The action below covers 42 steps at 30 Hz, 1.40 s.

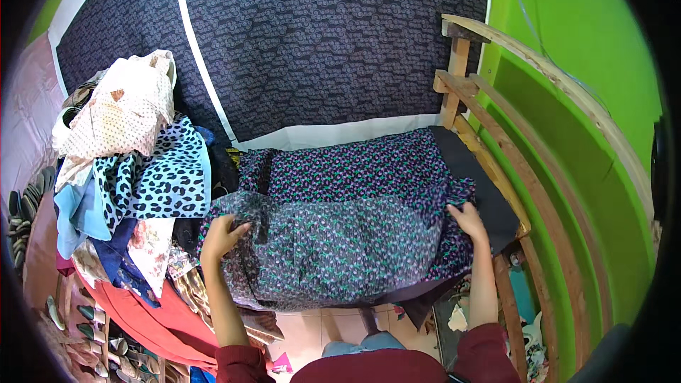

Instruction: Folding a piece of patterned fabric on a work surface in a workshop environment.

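A dark purple garment with a small green and pink print lies spread across the near edge of a bed, its lower half folded over showing the paler reverse side. My left hand is closed on the folded cloth at its left edge. My right hand grips the cloth's right edge next to the wooden bed frame. Both forearms come in from the lower edge in dark red sleeves.
A heap of clothes rises at the left: cream dotted, blue leopard-print, light blue and red pieces. The dark patterned bedsheet covers the bed behind. A curved wooden headboard and a green wall stand at the right. Tiled floor shows below.
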{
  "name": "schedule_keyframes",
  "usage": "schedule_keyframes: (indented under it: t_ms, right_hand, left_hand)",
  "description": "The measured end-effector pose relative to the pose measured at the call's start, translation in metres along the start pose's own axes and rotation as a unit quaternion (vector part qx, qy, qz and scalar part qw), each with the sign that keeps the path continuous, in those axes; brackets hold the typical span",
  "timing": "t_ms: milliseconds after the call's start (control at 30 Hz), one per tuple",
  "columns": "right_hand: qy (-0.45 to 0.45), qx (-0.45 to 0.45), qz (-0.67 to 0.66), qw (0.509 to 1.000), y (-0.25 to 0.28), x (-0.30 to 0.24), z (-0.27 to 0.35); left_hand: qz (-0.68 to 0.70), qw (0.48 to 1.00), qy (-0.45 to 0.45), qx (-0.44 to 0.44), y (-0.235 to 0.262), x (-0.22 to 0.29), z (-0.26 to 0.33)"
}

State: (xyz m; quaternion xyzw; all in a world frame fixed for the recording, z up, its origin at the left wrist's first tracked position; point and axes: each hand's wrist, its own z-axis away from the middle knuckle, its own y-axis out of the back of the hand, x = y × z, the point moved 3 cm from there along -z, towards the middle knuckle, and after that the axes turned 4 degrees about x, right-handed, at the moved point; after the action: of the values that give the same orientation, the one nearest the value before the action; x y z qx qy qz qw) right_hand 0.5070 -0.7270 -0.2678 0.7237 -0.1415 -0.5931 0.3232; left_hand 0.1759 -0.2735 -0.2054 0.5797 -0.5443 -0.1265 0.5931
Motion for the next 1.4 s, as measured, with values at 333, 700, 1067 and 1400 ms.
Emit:
schedule_keyframes:
  t_ms: [333,700,1067,1400]
  right_hand:
    - [-0.181,-0.125,-0.626,0.748,-0.001,-0.023,-0.096]
    - [-0.340,-0.042,-0.580,0.740,-0.050,0.066,-0.117]
    - [-0.044,0.004,-0.419,0.907,-0.045,-0.027,0.072]
    - [-0.041,0.096,-0.256,0.961,-0.109,-0.019,0.168]
  left_hand:
    - [0.529,0.815,0.228,0.062,0.004,-0.036,-0.101]
    - [0.216,0.948,0.220,-0.074,-0.065,-0.044,-0.106]
    - [0.127,0.879,0.201,0.413,-0.112,-0.011,0.174]
    - [0.018,0.929,0.124,0.347,-0.133,-0.002,0.185]
